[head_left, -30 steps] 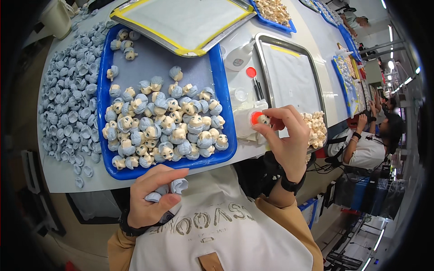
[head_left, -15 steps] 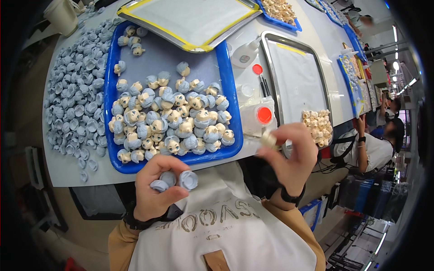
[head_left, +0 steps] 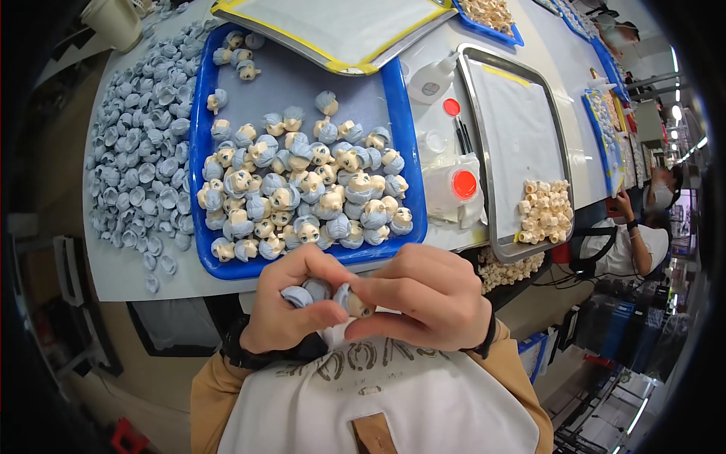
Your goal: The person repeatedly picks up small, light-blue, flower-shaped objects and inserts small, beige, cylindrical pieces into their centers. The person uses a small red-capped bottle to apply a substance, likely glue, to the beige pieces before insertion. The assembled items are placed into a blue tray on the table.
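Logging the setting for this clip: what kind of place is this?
Likely a toy assembly workshop. A blue tray holds many small doll heads, loose blue hair pieces are heaped beside it, and another worker sits further along the bench.

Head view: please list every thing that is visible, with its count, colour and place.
Blue tray: one, blue, middle of the table.
Doll heads: many, cream faces with pale blue hair, piled in the blue tray.
Hair caps: many, pale blue, loose on the table left of the tray.
Bare heads: a small heap, cream, on the near corner of the metal tray.
Metal tray: one, silver, right of the blue tray.
Jar: one, clear with red lid, between the two trays.
Cup: one, beige, far left corner.
Co-worker: one, white shirt, at the right edge.
Left hand: holds two blue hair caps.
Right hand: fingers pinch one doll head, touching the left hand.
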`<state>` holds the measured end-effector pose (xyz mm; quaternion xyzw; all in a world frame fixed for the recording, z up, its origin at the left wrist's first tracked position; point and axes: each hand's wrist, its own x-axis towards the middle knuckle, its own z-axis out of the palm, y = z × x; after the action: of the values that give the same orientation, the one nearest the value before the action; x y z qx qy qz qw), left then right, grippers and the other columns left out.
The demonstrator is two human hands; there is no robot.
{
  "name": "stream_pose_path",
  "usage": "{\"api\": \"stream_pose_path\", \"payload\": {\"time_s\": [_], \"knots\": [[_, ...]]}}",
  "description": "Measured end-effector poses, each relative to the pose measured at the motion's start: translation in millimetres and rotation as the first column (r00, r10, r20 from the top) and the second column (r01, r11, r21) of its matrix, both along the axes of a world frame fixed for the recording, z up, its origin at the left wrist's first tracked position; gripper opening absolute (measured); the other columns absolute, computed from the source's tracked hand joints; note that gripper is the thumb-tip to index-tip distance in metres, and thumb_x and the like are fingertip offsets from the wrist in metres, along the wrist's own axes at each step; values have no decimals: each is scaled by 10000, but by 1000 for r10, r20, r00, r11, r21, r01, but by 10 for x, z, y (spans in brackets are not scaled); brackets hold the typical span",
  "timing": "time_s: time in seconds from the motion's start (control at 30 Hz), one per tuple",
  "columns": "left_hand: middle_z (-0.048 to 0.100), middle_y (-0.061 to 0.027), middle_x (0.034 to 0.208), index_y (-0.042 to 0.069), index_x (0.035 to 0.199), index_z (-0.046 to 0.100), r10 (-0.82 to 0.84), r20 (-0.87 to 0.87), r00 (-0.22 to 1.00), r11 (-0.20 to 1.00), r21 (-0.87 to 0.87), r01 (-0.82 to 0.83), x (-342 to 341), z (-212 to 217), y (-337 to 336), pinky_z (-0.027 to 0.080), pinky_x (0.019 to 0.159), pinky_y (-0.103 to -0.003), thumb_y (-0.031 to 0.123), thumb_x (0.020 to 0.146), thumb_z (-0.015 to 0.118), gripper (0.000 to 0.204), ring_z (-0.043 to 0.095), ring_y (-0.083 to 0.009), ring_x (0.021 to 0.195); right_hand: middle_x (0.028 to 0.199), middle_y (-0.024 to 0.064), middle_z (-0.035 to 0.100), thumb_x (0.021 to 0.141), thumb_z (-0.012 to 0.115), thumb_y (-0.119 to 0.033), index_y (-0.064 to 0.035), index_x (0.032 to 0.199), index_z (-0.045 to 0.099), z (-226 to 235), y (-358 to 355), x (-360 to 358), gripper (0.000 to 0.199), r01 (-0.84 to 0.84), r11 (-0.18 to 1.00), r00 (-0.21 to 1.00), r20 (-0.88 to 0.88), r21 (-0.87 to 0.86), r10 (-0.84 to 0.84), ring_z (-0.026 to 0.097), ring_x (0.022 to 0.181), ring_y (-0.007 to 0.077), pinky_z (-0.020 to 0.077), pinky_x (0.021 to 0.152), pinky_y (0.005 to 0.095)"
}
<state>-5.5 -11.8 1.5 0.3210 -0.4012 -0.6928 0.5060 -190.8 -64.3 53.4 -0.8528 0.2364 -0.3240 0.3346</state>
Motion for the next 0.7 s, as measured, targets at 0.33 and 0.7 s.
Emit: {"api": "stream_pose_path", "payload": {"time_s": [0.33,0.7], "knots": [[614,-66,802,-42,1216,355,-31,-21,999,975,218,34,-35,181,-17,348,455,-160,430,854,575,634,477,-34,511,786,48,551,624,710,-298,-39,803,600,-198,-23,169,333,192,944,981,13,-270,-196,507,660,212,369,549,305],[543,-24,689,2,914,537,-156,95,983,975,175,138,75,121,27,343,446,-177,395,872,559,395,462,-44,508,823,58,549,661,665,-463,-30,855,606,-197,-64,99,478,106,944,993,-20,-312,-117,508,691,224,374,589,320]]}}
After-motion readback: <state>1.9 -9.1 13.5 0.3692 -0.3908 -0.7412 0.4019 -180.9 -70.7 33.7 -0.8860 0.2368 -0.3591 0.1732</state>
